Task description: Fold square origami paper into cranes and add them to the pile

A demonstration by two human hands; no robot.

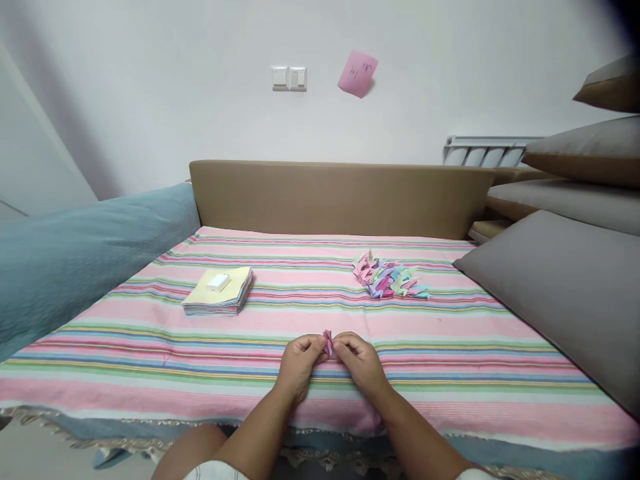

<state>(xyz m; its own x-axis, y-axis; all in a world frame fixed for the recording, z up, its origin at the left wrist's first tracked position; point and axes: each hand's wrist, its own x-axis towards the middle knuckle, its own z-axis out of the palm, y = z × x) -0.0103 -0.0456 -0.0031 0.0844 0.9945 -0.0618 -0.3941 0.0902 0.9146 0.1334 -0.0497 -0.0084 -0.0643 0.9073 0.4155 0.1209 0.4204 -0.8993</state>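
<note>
A small piece of folded pink-purple paper (328, 343) is pinched between my two hands, above the near part of a striped cloth (280, 320). My left hand (299, 363) grips its left side with thumb and fingers closed. On the other side, my right hand (361, 363) pinches it in the same way. The fingertips cover part of the paper, so its full shape is hidden. Beyond my right hand lies a pile of colourful folded paper cranes (387, 277). Farther off to the left is a stack of coloured paper sheets (220, 300), with a small white block (219, 283) on top.
Grey cushions (560, 287) are piled along the right side. A brown backrest (340, 200) closes off the far edge, and a blue-covered armrest (100, 247) the left. On the wall are light switches (289, 79) and a pink note (358, 73).
</note>
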